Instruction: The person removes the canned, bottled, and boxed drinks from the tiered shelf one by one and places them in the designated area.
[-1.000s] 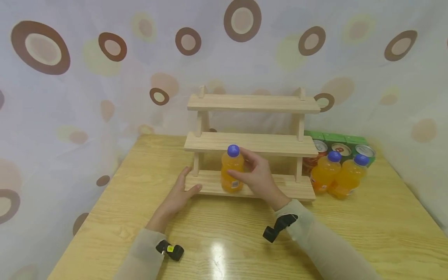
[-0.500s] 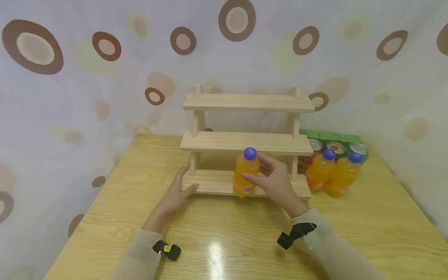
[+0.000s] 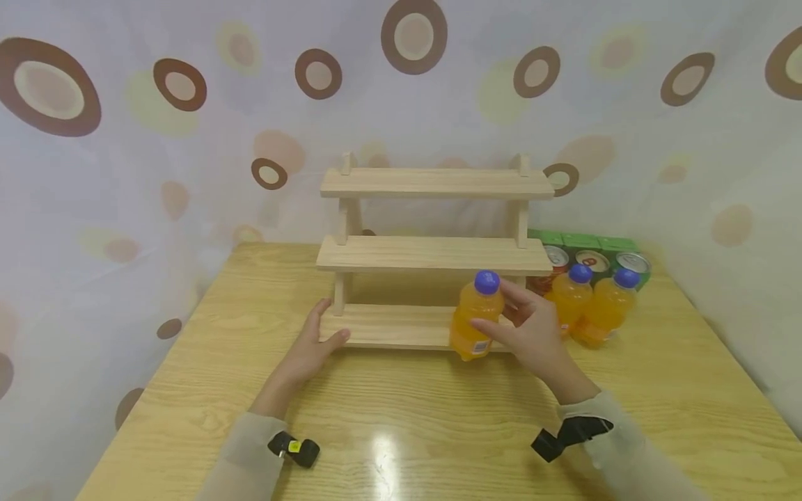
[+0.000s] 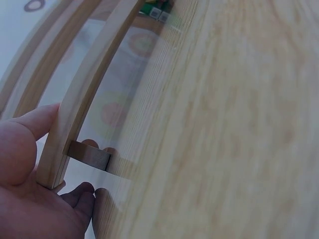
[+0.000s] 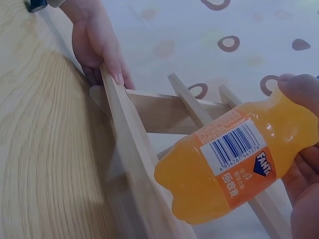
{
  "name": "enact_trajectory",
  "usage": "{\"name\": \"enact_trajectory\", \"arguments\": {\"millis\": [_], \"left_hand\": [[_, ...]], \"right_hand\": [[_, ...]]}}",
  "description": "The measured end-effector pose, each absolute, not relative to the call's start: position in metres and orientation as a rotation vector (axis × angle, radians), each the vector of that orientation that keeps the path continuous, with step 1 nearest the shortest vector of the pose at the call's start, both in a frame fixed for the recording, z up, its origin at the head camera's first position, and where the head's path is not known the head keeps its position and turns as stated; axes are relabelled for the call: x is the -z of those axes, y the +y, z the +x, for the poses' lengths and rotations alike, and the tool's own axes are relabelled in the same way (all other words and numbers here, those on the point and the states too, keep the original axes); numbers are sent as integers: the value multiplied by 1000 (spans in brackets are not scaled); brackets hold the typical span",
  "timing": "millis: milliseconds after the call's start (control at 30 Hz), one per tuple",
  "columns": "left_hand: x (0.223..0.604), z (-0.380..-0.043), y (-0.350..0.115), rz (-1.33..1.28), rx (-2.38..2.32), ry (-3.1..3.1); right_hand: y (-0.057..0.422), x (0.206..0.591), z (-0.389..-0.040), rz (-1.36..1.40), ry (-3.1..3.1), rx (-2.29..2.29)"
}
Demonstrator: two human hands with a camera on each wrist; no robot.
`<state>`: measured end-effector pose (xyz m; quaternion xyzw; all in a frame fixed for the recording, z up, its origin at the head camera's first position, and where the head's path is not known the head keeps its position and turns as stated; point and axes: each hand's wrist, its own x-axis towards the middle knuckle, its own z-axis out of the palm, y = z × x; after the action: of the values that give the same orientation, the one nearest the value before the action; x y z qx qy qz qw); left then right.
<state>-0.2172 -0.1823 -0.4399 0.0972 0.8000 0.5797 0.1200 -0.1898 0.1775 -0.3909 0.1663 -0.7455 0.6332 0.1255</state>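
Note:
My right hand point(image 3: 537, 337) holds an orange soda bottle point(image 3: 470, 323) with a blue cap, thumb on the near side and fingers behind it. In the head view the bottle overlaps the right part of the bottom board; the right wrist view shows its Fanta label point(image 5: 237, 157) and barcode, with its base beside the board edge. My left hand point(image 3: 307, 355) grips the left end of the bottom board of a three-tier wooden display shelf point(image 3: 388, 325). In the left wrist view the thumb point(image 4: 42, 119) lies against the board and the fingers reach around its end.
Two more orange soda bottles point(image 3: 606, 309) stand on the table to the right of the shelf. Behind them are several drink cans point(image 3: 592, 263) and green cartons point(image 3: 583, 241). A patterned cloth point(image 3: 401, 104) hangs behind the wooden table point(image 3: 388, 417).
My right hand has carried the bottle rightward along the bottom board and slightly toward me. The left hand keeps its place on the shelf end, and the head view has shifted slightly.

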Motion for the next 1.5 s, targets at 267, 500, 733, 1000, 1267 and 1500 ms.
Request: {"name": "enact_trajectory", "arguments": {"millis": [267,500,733,1000,1267,1500], "left_hand": [[438,-217,-181,273,-1687,2346],[437,-216,-181,264,-1675,2355],[440,-217,-183,277,-1676,2344],[440,-217,-182,267,-1679,2341],[440,-216,-183,284,-1678,2339],[441,-217,-182,296,-1678,2342]], "right_hand": [[206,383,-175,401,-2221,-1763],[235,380,-163,273,-2326,-1679],[265,382,-147,233,-2310,-1674],[301,379,-127,90,-2328,-1601],[334,378,-119,43,-2259,-1631],[355,380,-119,-128,-2250,-1484]]}}
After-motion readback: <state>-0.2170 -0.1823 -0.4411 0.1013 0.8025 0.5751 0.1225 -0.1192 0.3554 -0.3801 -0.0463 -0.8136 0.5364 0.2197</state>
